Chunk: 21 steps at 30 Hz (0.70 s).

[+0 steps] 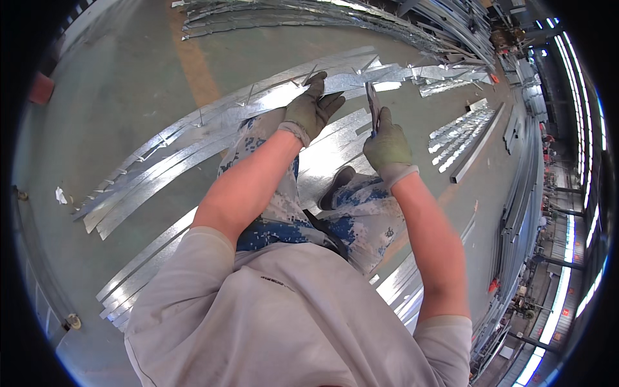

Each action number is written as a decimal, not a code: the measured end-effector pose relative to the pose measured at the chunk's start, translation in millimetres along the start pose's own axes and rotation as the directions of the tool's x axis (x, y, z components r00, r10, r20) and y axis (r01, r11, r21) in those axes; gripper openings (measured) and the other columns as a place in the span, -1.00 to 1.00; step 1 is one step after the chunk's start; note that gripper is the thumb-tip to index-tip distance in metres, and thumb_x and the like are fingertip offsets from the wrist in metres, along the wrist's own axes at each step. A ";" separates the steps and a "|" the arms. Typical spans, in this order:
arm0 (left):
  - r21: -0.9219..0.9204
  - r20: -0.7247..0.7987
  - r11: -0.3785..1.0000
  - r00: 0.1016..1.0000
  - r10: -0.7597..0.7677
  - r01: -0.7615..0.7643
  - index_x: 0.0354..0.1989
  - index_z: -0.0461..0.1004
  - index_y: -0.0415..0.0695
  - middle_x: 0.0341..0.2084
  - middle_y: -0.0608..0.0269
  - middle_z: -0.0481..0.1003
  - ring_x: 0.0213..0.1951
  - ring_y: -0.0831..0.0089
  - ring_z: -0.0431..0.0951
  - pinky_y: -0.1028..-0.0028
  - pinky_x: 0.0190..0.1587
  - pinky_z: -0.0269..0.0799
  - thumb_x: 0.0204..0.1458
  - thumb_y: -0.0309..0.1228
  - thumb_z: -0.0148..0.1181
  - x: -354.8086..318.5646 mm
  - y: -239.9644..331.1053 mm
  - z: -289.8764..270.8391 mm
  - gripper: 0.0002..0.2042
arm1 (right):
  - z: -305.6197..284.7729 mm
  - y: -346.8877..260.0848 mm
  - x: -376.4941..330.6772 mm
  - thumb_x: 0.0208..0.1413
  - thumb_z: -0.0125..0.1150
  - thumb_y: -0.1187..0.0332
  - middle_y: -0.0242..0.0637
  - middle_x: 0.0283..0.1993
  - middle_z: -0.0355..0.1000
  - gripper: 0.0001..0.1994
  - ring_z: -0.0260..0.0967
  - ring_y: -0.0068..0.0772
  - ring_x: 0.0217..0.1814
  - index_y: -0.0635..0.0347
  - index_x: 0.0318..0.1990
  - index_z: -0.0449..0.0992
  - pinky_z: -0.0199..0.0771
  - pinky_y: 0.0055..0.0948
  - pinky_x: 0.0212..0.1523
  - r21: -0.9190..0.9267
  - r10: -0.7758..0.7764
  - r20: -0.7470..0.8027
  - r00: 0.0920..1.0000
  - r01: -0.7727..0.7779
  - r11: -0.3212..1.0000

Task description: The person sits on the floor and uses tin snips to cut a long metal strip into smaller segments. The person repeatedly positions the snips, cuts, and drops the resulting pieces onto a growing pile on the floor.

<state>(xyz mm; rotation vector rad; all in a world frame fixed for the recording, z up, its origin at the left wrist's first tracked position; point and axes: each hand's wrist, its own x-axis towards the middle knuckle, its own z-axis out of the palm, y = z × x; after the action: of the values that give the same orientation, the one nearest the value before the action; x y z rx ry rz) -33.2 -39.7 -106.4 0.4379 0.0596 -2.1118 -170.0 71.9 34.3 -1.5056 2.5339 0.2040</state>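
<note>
My left hand, in a dark work glove, grips the near edge of a long, shiny sheet-metal strip. Narrow upright tabs stick up along that strip's length. My gloved right hand is closed round a hand tool, pointing away from me. The tool has a long, flat grey end and a blue part by the grip; its exact kind is unclear. Its tip is beside the strip, to the right of my left hand; whether they touch I cannot tell.
More metal strips fan out at the left and under my legs. Toothed strips and a metal channel lie at the right. A pile of long metal pieces lies at the far side. Long profiles line the right.
</note>
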 end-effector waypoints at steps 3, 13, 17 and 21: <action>0.029 -0.013 0.999 1.000 -0.019 0.019 0.43 0.49 0.02 0.23 0.00 0.55 0.23 0.00 0.64 0.05 0.31 0.73 0.57 -0.26 0.08 5.1 -1.2 1.0 -0.65 | -18.7 -16.2 -8.2 0.34 0.22 0.32 0.28 0.29 0.54 -0.29 0.59 0.33 0.31 0.25 0.59 0.15 0.62 0.11 0.27 -0.164 -0.004 -0.002 1.000 0.004 0.986; 0.040 -0.028 0.999 1.000 -0.003 0.004 0.53 0.28 -0.21 0.37 -0.05 0.38 0.23 -0.19 0.66 -0.04 0.21 0.77 0.51 -0.41 0.10 26.0 -11.0 -1.6 -0.53 | -26.8 -26.2 17.6 0.41 0.07 0.38 0.30 0.25 0.59 -0.59 0.63 0.25 0.30 0.42 0.30 0.37 0.64 0.08 0.26 -0.440 -0.116 -0.135 0.984 0.046 0.897; 0.031 -0.002 1.000 1.000 -0.002 0.002 0.55 0.28 -0.20 0.43 -0.03 0.33 0.33 -0.17 0.60 -0.06 0.32 0.70 0.56 -0.37 0.04 14.0 -10.2 6.9 -0.54 | -35.8 -29.6 2.1 0.49 0.00 0.31 0.17 0.29 0.59 -0.59 0.63 0.17 0.31 0.37 0.35 0.41 0.64 0.05 0.28 -0.447 -0.081 -0.146 0.986 0.007 0.894; 0.013 0.043 1.000 0.999 0.019 -0.019 0.54 0.31 -0.10 0.45 -0.04 0.33 0.32 -0.14 0.62 -0.06 0.31 0.71 0.57 -0.36 0.03 22.7 -8.0 -5.1 -0.57 | -35.1 -32.2 -7.5 0.49 0.02 0.33 0.17 0.32 0.55 -0.48 0.60 0.20 0.33 0.32 0.51 0.29 0.65 0.07 0.24 -0.421 -0.089 -0.164 0.982 0.012 0.907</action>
<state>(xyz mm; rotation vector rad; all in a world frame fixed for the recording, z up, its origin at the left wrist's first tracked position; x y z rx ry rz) -49.4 -52.5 -119.8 0.3995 0.0168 -2.1028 -141.4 55.5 69.5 -1.8110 2.7095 0.6732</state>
